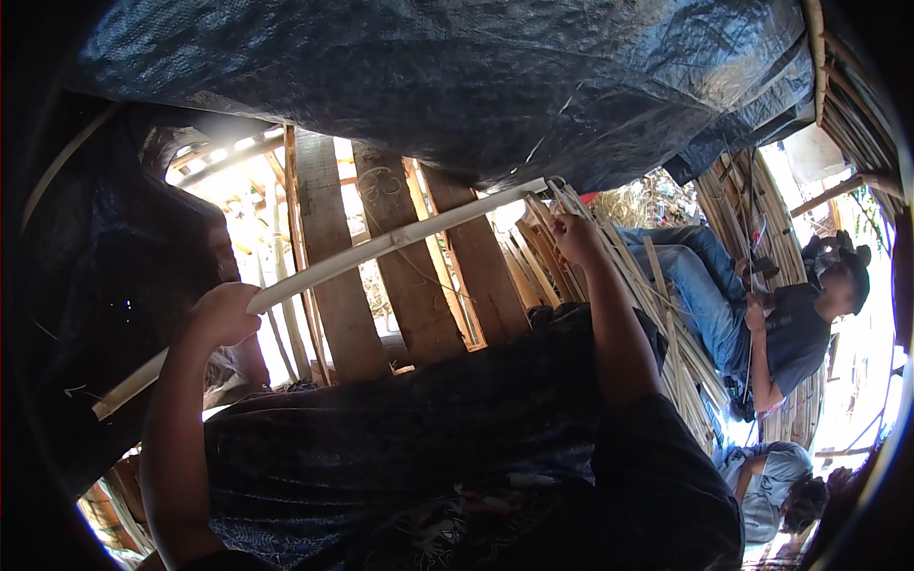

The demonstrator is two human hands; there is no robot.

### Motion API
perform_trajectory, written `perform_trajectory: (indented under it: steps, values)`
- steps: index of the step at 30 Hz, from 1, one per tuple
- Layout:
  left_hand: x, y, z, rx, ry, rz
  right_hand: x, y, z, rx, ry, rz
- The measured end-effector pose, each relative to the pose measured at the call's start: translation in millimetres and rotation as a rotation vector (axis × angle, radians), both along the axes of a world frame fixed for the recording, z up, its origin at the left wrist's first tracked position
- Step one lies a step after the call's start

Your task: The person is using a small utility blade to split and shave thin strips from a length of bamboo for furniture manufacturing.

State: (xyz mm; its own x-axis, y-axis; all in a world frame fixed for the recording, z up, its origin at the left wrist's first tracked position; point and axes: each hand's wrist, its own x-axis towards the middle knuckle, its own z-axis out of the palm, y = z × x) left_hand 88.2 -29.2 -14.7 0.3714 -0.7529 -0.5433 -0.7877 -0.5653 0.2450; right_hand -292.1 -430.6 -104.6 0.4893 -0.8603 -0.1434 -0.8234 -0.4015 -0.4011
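A long pale bamboo pole point(400, 234) slants across in front of me, its left end low and its right end high. My left hand point(227, 314) is closed around it toward the left, and the pole shows again beyond my wrist. Close to the pole's right end, just below it, is my right hand point(577, 240), fingers curled in. A thin light sliver seems to lie between that hand and the pole, but what the fingers hold is too small to make out.
Dark blue tarpaulin point(447, 76) hangs low overhead. Upright wooden planks point(390, 257) with bright gaps stand ahead. Many bamboo strips point(666, 328) lie to my right. Beyond them, a person in jeans point(781, 333) sits with hands raised, and another person point(766, 490) is nearer.
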Motion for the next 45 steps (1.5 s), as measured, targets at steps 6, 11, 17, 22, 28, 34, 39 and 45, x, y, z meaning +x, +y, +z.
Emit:
perform_trajectory:
  steps: [6, 11, 17, 22, 28, 34, 39, 45]
  values:
    - [0.0, 1.9, 10.2, -0.014, -0.046, 0.024, -5.6, -4.6, -3.6, -0.008, -0.005, 0.085]
    - [5.9, 8.0, 13.6, -0.079, -0.134, 0.078, -0.6, 2.1, 7.7, 0.101, 0.014, 0.104]
    - [6.6, 13.2, 17.0, -0.213, -0.233, 0.091, 5.2, 13.9, 24.8, 0.278, -0.003, 0.096]
    - [4.8, 12.8, 17.0, -0.163, -0.242, 0.113, -0.9, 12.8, 25.2, 0.169, 0.024, 0.029]
    - [5.0, 10.7, 12.5, -0.163, -0.263, 0.113, -17.5, -8.9, 3.7, -0.012, 0.014, 0.082]
    - [3.8, 8.4, 16.7, -0.117, -0.248, 0.112, -9.5, -4.0, 15.7, 0.043, 0.031, 0.057]
    - [5.1, 7.0, 16.8, -0.104, -0.238, 0.103, -7.4, 0.7, 20.1, 0.216, 0.022, 0.007]
    - [6.0, 8.7, 13.6, -0.074, -0.242, 0.096, -2.0, 6.2, 18.1, 0.314, -0.115, 0.082]
